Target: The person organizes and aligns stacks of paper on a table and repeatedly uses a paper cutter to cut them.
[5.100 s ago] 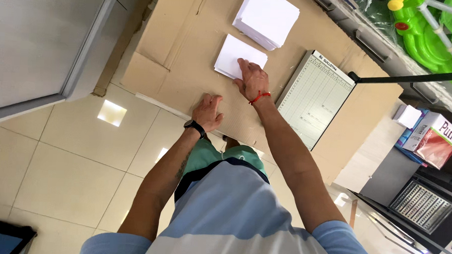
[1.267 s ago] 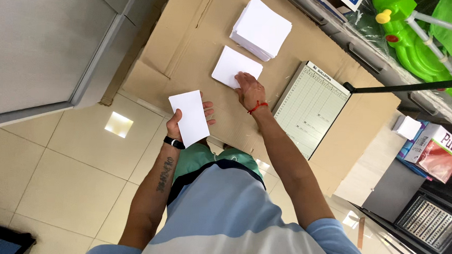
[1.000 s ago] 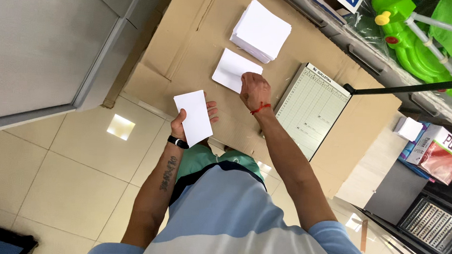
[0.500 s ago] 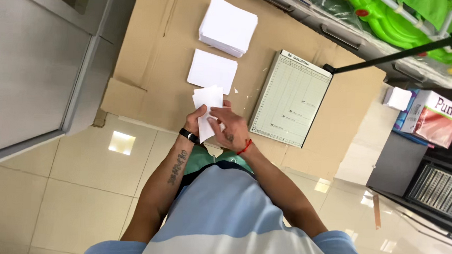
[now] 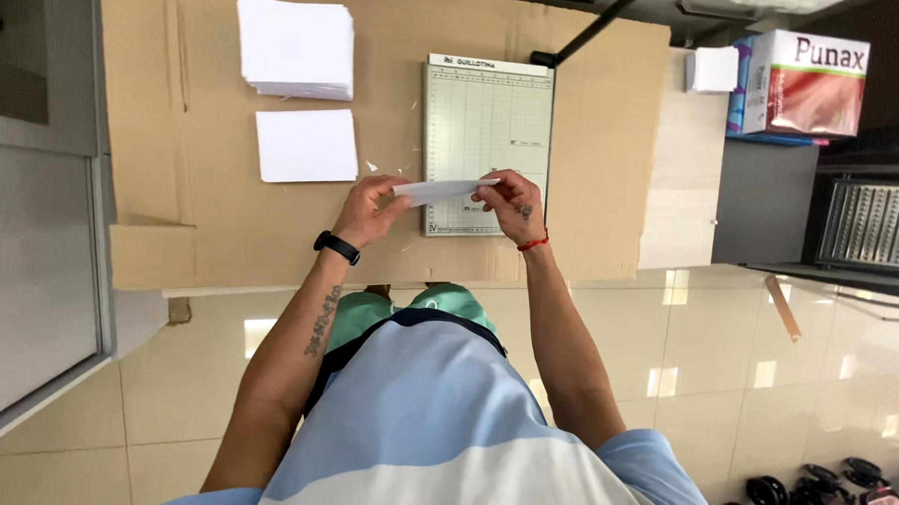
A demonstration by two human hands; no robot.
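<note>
The left hand [image 5: 366, 208] and right hand [image 5: 512, 203] each pinch one end of a white paper sheet [image 5: 442, 191], fingers closed on it, holding it edge-on above the near edge of the paper cutter [image 5: 487, 124]. On the cardboard sheet [image 5: 593, 148] lie a single sheet [image 5: 306, 145] and a paper stack [image 5: 295, 46]. A closed paper-ream box [image 5: 803, 70] stands to the right.

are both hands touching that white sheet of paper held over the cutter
Touching. The head view shows the left hand pinching one end of the white sheet and the right hand gripping the other end, above the paper cutter.
</note>
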